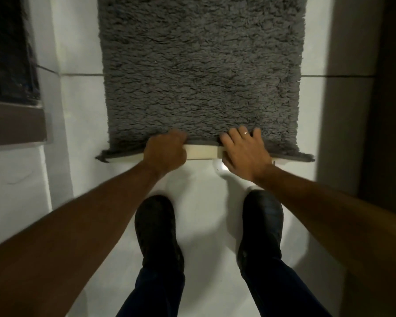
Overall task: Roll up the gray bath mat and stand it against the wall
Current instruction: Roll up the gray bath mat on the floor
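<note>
The gray shaggy bath mat lies flat on the white tiled floor, stretching away from me past the top of the view. Its near edge is lifted and folded back a little, showing a cream underside strip between my hands. My left hand is closed on that near edge, left of centre. My right hand, with a ring on one finger, grips the same edge right of centre, fingers spread over the pile and thumb underneath.
My two black shoes stand on the floor just behind the mat's edge. A dark framed opening with a brown sill is at the left. A dark wall or door runs along the right.
</note>
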### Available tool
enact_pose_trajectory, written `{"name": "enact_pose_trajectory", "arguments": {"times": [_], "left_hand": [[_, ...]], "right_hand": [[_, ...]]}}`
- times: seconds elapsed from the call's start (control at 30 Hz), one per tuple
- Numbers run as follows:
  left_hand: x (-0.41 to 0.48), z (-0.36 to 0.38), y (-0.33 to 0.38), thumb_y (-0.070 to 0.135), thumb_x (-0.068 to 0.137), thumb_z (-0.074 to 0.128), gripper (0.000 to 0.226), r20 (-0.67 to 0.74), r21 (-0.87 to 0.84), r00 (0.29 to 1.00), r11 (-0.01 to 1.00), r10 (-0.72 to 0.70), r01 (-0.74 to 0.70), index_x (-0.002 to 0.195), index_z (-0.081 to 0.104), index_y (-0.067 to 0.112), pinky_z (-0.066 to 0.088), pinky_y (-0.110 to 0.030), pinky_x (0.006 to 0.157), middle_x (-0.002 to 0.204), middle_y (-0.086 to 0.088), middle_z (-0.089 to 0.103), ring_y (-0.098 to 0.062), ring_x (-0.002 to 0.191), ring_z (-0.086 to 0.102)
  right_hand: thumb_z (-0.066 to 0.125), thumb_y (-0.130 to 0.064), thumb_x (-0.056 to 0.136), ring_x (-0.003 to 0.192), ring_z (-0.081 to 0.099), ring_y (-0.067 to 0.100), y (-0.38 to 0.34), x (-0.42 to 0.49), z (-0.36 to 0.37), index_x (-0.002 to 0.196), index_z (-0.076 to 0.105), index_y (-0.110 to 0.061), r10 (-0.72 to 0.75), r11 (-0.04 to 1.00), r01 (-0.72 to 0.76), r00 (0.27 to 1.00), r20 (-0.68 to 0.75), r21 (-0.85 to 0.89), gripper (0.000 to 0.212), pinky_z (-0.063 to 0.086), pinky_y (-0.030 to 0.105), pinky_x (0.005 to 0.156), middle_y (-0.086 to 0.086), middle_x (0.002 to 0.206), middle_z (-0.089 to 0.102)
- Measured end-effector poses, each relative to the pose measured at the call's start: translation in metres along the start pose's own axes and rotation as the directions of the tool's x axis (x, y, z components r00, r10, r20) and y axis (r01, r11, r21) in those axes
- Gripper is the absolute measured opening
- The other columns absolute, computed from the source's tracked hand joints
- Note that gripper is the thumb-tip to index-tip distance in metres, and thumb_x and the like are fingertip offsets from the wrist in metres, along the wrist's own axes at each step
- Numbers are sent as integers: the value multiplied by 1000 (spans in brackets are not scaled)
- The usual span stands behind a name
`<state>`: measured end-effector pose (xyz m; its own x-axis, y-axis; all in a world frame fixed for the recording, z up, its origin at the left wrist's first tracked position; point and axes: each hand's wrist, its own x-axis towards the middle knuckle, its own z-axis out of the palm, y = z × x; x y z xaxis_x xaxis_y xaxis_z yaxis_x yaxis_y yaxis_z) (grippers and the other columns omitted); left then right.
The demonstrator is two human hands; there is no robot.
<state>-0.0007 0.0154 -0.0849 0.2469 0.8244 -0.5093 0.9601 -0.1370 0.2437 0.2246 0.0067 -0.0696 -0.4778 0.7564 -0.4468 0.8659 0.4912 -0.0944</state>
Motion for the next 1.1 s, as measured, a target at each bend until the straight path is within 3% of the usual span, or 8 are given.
{"name": "enact_pose_trajectory", "arguments": {"times": [0.17,0.3,0.4,0.57,0.8,0.97,1.03,1.1], "left_hand": [[6,3,-7,12,79,51,26,-251,324,947,939,201,-114,105,51,14,38,-43,80,103,-12,56,-32,93,51],[-6,19,-11,51,86,53,50,-89,285,976,944,200,-168,117,51,11,44,-48,82,111,-14,58,-32,98,52],[-9,23,-16,57,77,65,79,23,396,992,910,121,-120,136,36,13,43,-55,90,135,-16,47,-37,118,46],[6,8,-22,33,85,62,58,35,403,994,909,102,-107,136,38,16,45,-52,85,133,-13,52,-35,114,50],[28,-27,-39,39,90,56,42,-183,106,965,980,187,-169,123,51,13,46,-44,81,110,-11,66,-31,89,64],[43,-31,-36,19,93,53,21,-435,252,889,967,141,-30,112,60,14,38,-54,102,128,-18,58,-35,116,55],[44,-28,-33,26,96,47,28,-449,267,884,964,132,-8,117,60,13,36,-55,105,128,-18,59,-36,119,53],[42,-24,-33,51,90,50,63,-261,295,959,955,110,-29,137,46,10,28,-60,110,142,-23,48,-39,132,43]], "right_hand": [[71,-21,80,109,52,40,6,18,-3,122,50,-13,133,991,-133,991,14,-32,48,40,54,91,19,127,55],[70,-25,85,106,54,38,7,15,2,115,56,-9,89,993,-88,996,14,-75,36,44,53,89,17,118,59],[61,-56,89,114,54,39,13,11,5,124,55,-7,70,997,-70,997,25,-19,61,43,57,93,18,125,58],[66,-37,88,123,49,38,28,12,5,141,41,-13,36,999,-36,998,58,2,63,39,58,101,16,139,52],[56,-37,86,116,55,37,31,41,-13,120,51,-7,284,928,-244,952,-111,282,46,31,57,107,18,124,60],[47,-37,95,134,37,43,41,49,-16,138,47,-11,353,924,-310,917,-185,225,51,19,62,116,23,147,41],[39,-44,100,137,34,42,49,50,-16,147,39,-17,361,926,-330,915,-179,184,54,17,65,115,22,149,39],[36,-59,98,138,34,41,55,52,-19,151,32,-16,318,942,-297,939,-132,156,69,15,67,116,21,149,40]]}}
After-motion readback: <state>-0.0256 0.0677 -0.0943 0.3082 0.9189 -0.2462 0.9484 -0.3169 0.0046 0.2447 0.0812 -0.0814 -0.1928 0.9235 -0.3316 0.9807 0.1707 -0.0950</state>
